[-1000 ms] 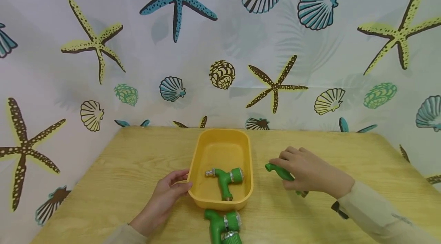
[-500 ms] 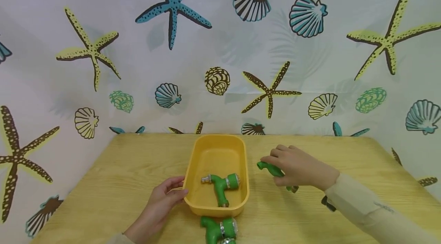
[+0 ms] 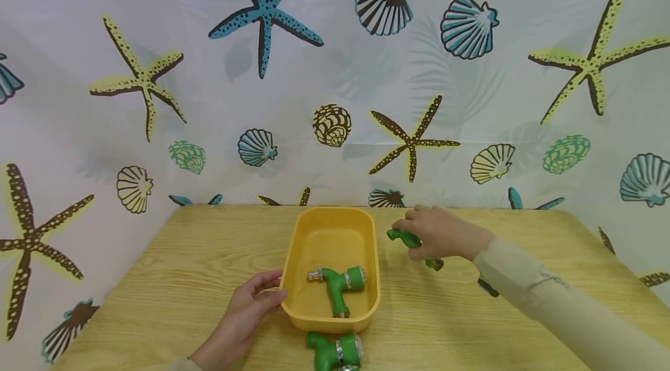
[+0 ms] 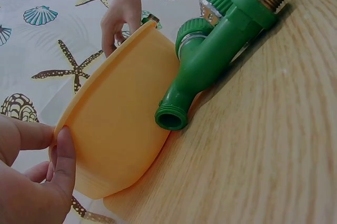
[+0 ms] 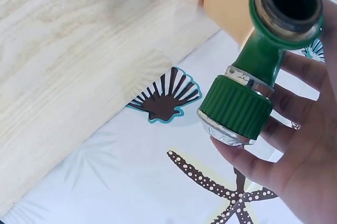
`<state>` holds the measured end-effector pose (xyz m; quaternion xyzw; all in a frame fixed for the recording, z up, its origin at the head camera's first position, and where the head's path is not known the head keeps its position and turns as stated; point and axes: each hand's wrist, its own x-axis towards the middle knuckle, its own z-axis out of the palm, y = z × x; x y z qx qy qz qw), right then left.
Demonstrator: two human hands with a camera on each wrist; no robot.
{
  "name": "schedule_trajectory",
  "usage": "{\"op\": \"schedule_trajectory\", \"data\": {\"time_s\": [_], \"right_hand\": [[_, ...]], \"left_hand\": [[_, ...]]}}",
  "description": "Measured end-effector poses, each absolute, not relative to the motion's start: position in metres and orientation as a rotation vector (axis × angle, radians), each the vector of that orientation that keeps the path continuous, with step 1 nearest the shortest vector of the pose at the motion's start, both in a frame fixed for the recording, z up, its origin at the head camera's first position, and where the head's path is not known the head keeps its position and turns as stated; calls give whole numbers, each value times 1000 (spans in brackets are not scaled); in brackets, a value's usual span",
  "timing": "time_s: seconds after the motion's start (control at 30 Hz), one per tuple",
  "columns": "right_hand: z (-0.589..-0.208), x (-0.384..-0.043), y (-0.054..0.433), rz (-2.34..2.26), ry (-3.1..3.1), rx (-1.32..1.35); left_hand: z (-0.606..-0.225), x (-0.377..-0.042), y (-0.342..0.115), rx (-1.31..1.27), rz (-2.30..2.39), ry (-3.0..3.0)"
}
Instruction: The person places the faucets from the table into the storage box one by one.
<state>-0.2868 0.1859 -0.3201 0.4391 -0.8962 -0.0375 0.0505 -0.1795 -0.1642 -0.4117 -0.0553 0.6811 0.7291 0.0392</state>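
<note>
A yellow plastic bin (image 3: 378, 278) stands on the table with one green tap (image 3: 335, 292) lying inside it. My left hand (image 3: 246, 313) pinches the bin's left rim between thumb and fingers; the left wrist view shows this hand (image 4: 39, 171) at the bin wall (image 4: 121, 113). Right of the bin, above the table, my right hand (image 3: 442, 232) grips another green tap (image 3: 405, 237). Close up in the right wrist view, this tap (image 5: 237, 105) shows a ribbed green knob with silver bands and a dark threaded opening, and fingers (image 5: 284, 105) curl behind it.
More green taps (image 3: 327, 353) lie on the table against the near side of the bin; the left wrist view shows a tap (image 4: 205, 66) close up. Behind the wooden table (image 3: 220, 237) hangs a white cloth (image 3: 293, 97) printed with starfish and shells.
My right hand, with the tap in it, has moved farther back over the table and slightly toward the bin. My left hand keeps its hold on the rim. The head view has shifted slightly.
</note>
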Motion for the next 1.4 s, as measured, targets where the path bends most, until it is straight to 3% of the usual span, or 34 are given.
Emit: {"op": "schedule_trajectory", "data": {"time_s": [0.67, 1.4], "right_hand": [[-313, -307, 171, -95, -2760, 1293], [-311, -304, 141, -162, -2648, 1364]], "left_hand": [[-407, -180, -164, -139, 2231, 2075], [-410, -178, -161, -204, 2224, 2079]]}}
